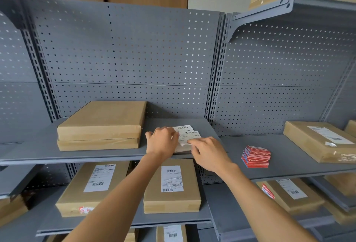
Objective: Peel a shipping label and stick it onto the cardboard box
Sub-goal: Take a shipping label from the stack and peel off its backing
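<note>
Head camera view, looking at grey metal shelving with a perforated back panel. Both bare forearms reach up to the middle shelf (48, 153). On it, near the centre, lies a small stack of white shipping labels (187, 135) printed with barcodes. The left hand (161, 141) rests palm down on the left part of the stack, fingers bent and close together. The right hand (209, 152) is at the stack's near right edge, its fingertips (191, 141) pinching a lifted, curled corner of the top label. Just left of the labels, two plain cardboard boxes (100, 126) are stacked one on the other, with no label on top. Further right on the neighbouring shelf sits a fanned pile of red stickers (256, 157), and beyond it a labelled box (317, 141). The shelf below holds more labelled boxes (172, 188).
</note>
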Available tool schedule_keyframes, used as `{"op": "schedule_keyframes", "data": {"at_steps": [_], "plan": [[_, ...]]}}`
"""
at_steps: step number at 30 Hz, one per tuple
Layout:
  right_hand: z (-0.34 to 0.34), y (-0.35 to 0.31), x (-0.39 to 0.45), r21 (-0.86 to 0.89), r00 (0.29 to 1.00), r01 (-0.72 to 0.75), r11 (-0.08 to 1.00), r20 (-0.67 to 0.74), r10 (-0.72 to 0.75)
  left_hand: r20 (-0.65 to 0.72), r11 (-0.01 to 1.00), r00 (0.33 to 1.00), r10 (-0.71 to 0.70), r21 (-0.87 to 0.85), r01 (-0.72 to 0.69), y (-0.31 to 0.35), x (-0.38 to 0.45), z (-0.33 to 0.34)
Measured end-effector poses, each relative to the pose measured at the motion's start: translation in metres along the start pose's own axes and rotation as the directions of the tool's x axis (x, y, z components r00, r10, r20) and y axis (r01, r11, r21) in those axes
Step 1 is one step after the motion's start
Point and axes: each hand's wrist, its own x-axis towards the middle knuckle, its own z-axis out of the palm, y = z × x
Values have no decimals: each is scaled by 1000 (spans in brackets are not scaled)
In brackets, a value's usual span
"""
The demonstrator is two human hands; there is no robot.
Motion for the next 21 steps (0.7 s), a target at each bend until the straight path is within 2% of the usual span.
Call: {"op": "schedule_keyframes", "data": {"at_steps": [2, 4, 6, 10, 14, 21], "plan": [[-3, -1, 4, -35, 997, -8, 999, -75, 5, -21, 992, 998, -53, -118, 50, 2, 0, -5], [-7, -4, 12, -47, 991, -17, 999, -135, 11, 33, 946, 996, -79, -314, 85, 5, 3, -12], [-11, -7, 22, -51, 984, -29, 998, -178, 20, 90, 842, 993, -74, -529, 110, 10, 7, -23], [-25, -16, 44, -60, 950, -24, 998, -311, 5, 93, 659, 995, -43, -745, 98, 18, 16, -52], [-38, -24, 68, -63, 929, 11, 998, -368, -33, 59, 571, 998, -14, -819, 56, 17, 19, -79], [-40, -53, 113, -43, 906, 47, 998, -418, -60, 14, 548, 999, -43, -836, 36, -12, 33, -112]]}}
